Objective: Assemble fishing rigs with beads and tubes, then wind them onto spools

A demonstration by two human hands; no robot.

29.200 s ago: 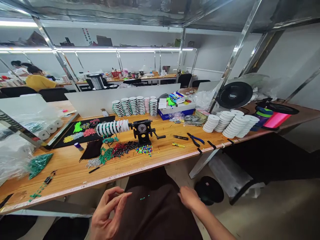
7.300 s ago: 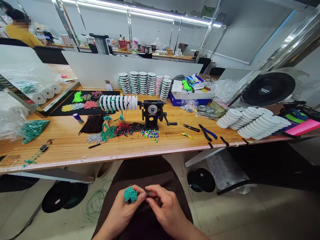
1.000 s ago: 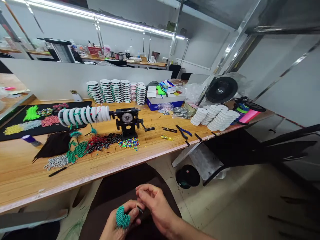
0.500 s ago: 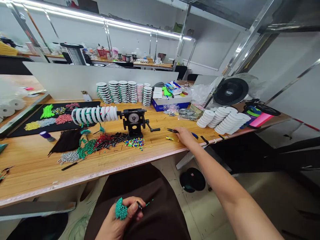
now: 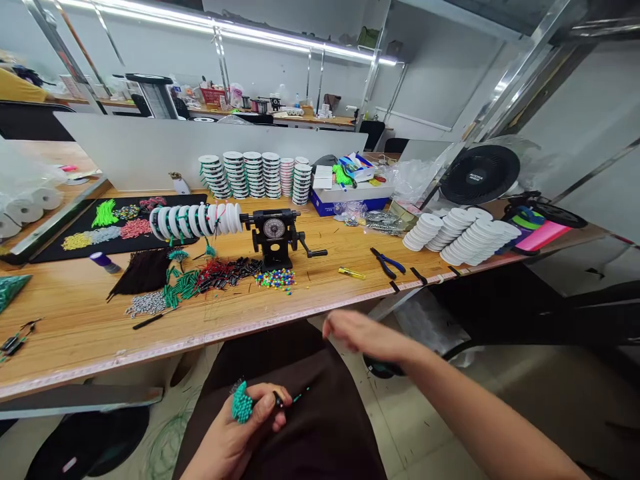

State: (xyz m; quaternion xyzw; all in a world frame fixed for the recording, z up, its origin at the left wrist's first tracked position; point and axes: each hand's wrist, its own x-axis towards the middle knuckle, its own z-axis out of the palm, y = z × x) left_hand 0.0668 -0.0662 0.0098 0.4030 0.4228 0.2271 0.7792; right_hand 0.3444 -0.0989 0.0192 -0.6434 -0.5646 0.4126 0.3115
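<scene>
My left hand (image 5: 250, 417) is closed over my lap, pinching a small black tube (image 5: 278, 399) between thumb and fingers. A thin strand with teal bits sticks out past it. Against the base of the same hand's fingers sits a dense cluster of teal beads (image 5: 242, 403). My right hand (image 5: 357, 331) hovers just in front of the table edge, fingers bent downward and partly hidden; I see no object in it. Beyond it on the table lie blue-and-black pliers (image 5: 387, 263), jaws apart, and a yellow-handled tool (image 5: 352, 273).
A black hand-crank winder (image 5: 274, 237) carries a row of white spools (image 5: 195, 221). Before it lie colored beads (image 5: 276, 279), black-and-red pieces (image 5: 225, 273) and green tubes (image 5: 183, 285). Stacked white spools (image 5: 475, 235) stand right, near a black fan (image 5: 480, 175).
My right hand has let go of the pliers and drawn back toward me, off the table. The left hand keeps its hold. The view has shifted slightly.
</scene>
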